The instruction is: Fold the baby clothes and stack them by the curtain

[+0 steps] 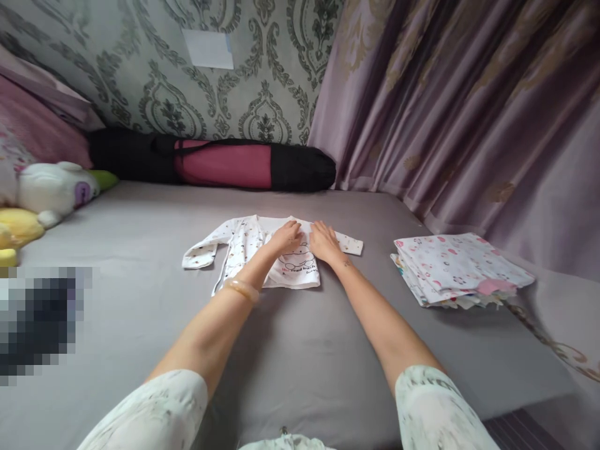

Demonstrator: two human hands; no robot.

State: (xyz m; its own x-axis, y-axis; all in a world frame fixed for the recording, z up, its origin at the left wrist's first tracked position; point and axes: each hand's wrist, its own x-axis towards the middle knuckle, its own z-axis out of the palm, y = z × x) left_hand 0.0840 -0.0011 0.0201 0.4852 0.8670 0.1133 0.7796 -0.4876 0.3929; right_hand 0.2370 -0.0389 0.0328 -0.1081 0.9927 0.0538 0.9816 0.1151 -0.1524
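A white long-sleeved baby top (pixel 246 240) lies spread on the grey bed sheet, its neckline toward the wall. Small prints dot its left part and sleeves, and a cartoon animal with lettering shows on the front panel. My left hand (pixel 285 237) rests on the upper middle of the top near the neckline, fingers lying over the cloth. Close beside it, my right hand (pixel 324 240) lies on the top's right shoulder, fingers stretched forward and slightly apart. Both palms face down, so the cloth beneath them is hidden. A pale bangle (pixel 241 289) circles my left wrist.
To the right lies a stack of folded printed cloths (pixel 459 265). A long black and pink bag (pixel 222 165) runs along the wall. Plush toys (pixel 51 187) sit at the left edge. Purple curtains (pixel 422 94) hang on the right, touching the bed's side.
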